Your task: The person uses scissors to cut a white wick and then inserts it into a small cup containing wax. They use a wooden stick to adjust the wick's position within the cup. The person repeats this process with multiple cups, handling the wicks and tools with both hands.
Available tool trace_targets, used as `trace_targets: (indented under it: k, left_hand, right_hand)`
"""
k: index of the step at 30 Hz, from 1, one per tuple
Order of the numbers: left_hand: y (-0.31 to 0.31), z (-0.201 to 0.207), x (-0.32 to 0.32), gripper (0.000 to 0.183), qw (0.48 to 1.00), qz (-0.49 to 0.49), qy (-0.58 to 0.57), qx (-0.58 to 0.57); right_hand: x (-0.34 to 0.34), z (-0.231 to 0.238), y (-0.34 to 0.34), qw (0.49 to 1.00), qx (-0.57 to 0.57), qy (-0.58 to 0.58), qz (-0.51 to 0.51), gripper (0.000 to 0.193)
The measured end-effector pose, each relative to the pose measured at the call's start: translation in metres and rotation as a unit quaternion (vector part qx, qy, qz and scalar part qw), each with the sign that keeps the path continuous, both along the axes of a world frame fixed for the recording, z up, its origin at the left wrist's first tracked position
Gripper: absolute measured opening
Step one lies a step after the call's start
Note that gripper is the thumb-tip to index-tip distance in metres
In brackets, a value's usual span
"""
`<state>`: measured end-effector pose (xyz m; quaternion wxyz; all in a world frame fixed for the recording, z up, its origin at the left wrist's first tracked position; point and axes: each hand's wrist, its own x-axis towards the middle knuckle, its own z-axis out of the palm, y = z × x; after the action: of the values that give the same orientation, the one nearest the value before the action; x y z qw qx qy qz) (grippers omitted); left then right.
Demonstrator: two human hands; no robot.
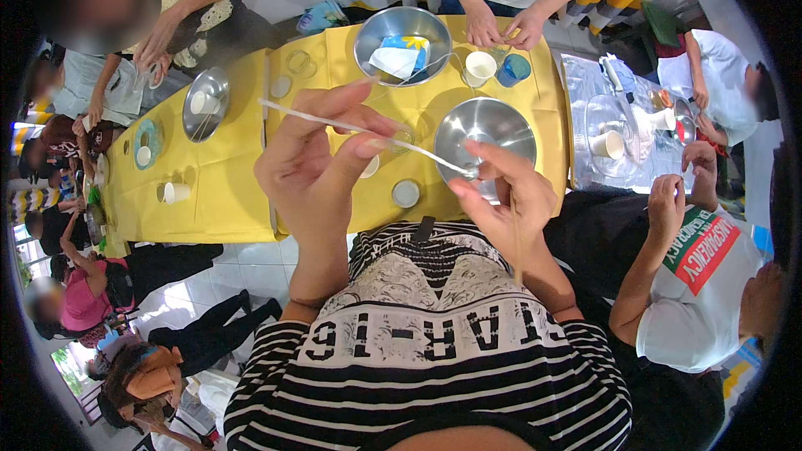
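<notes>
I hold a white string (430, 155) stretched at a slant over the near edge of the table. My left hand (305, 171) pinches it between thumb and fingertips, and a free end sticks out to the left. At the string's other end, my right hand (514, 200) has thumb and fingers closed on it; a thin tan strand or stick (516, 242) hangs below that hand. Beneath my hands are a steel bowl (472, 121) and a small round white-topped container (405, 194). My left hand partly covers other small items.
A yellow-covered table (326, 209) spans the front. Farther off, another steel bowl (368, 54) holds a blue-and-white packet (399, 57). Near it stand a paper cup (479, 69) and a blue cup (513, 71). People work across the table and on both sides, one close at right (702, 284).
</notes>
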<state>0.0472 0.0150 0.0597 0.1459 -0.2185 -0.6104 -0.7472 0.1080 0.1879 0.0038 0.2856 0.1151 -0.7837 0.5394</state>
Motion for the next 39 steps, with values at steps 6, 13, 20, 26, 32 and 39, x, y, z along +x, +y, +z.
trace_targets:
  k: [6,13,20,26,32,39]
  left_hand:
    - [-0.016,-0.015,-0.017,0.018,0.992,0.105,0.016,-0.066]
    - [-0.024,-0.02,-0.025,0.012,0.982,0.142,0.023,-0.126]
    - [-0.017,-0.024,-0.017,0.012,0.983,0.126,0.03,-0.131]
    - [-0.011,-0.024,-0.014,0.011,0.99,0.08,0.042,-0.112]
    - [-0.008,-0.021,-0.014,0.012,0.995,0.046,0.037,-0.076]
    - [-0.008,-0.017,-0.019,0.011,0.996,0.037,0.034,-0.078]
  right_hand:
    - [0.0,-0.011,0.011,0.995,-0.042,-0.076,0.043,0.052]
    - [0.003,-0.042,0.009,0.982,-0.078,-0.17,-0.026,0.026]
    - [-0.004,-0.039,-0.005,0.978,-0.102,-0.182,0.02,0.025]
    - [-0.016,-0.027,-0.021,0.983,-0.11,-0.121,0.082,0.038]
    - [-0.02,-0.024,-0.023,0.991,-0.077,-0.099,0.043,0.032]
    - [-0.021,-0.016,-0.021,0.992,-0.078,-0.097,0.031,0.029]
